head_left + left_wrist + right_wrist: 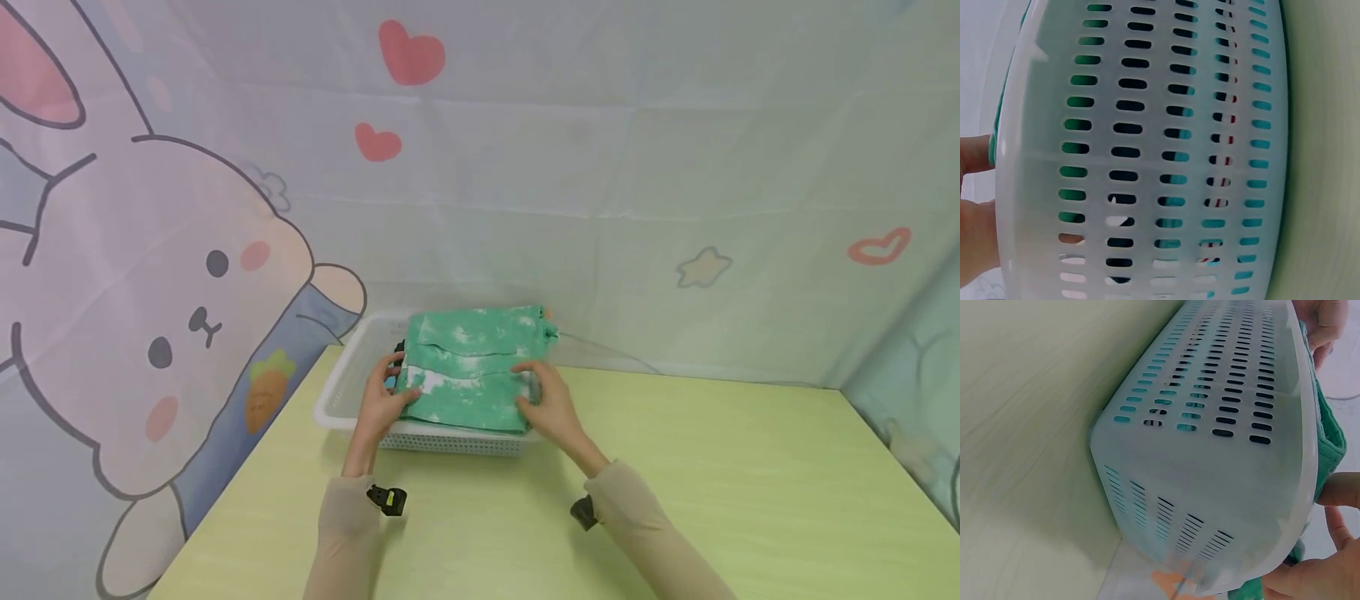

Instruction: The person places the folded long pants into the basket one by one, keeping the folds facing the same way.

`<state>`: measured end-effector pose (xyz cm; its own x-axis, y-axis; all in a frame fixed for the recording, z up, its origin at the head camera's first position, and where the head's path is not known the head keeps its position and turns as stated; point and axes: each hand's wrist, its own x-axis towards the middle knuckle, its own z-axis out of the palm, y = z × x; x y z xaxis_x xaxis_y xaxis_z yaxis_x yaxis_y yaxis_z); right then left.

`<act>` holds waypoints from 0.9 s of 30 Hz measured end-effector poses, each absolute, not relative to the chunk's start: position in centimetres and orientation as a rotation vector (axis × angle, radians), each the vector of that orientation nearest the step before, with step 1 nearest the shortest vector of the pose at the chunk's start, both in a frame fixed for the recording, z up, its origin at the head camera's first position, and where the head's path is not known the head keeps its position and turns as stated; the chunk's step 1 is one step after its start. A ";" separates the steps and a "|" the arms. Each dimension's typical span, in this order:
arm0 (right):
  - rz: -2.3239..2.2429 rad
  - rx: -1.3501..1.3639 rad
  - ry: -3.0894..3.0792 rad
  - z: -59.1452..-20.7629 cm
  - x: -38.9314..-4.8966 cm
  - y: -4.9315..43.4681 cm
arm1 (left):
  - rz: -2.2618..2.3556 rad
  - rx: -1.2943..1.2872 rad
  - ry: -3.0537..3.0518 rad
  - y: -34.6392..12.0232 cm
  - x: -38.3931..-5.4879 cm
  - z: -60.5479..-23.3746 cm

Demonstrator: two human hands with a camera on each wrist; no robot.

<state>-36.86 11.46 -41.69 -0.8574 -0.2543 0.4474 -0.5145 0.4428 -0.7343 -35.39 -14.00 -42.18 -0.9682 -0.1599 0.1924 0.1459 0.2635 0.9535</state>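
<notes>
A folded green garment (465,400) with white blotches lies over a white perforated plastic basket (341,392), its front fold along the near rim. My left hand (384,400) holds the garment's left edge, thumb on top and fingers spread over the basket's inside. At the right edge my right hand (551,408) grips the cloth, thumb near the front corner. In the right wrist view the right fingers (1329,569) bend over the basket's rim beside green cloth. Through the slots in the left wrist view, dark, blue and red-striped fabric (1216,137) shows inside the basket.
The basket stands on a yellow-green table (712,483), near its back edge. Behind it hangs a pale backdrop (525,183) printed with a rabbit, hearts and a star. A black wrist device sits on each sleeve (348,508).
</notes>
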 end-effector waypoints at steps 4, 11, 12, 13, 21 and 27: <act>1.354 0.706 -2.370 -41.5 -37.1 11.4 | -1.744 -0.018 -2.224 -14.1 -35.5 -42.2; 1.368 0.719 -2.394 -41.6 -37.4 11.4 | -1.704 0.001 -2.246 -14.1 -35.8 -42.5; 1.370 0.724 -2.399 -41.6 -37.4 11.4 | -1.697 0.011 -2.256 -14.1 -35.8 -42.5; 1.362 0.730 -2.406 -41.8 -37.5 11.4 | -1.690 0.018 -2.264 -14.1 -35.8 -42.5; 1.168 0.762 -2.542 -42.0 -37.3 11.3 | -1.594 0.127 -2.463 -14.3 -35.6 -41.9; 0.920 0.737 -2.618 -41.4 -37.1 11.4 | -1.361 0.030 -2.564 -14.3 -35.5 -41.4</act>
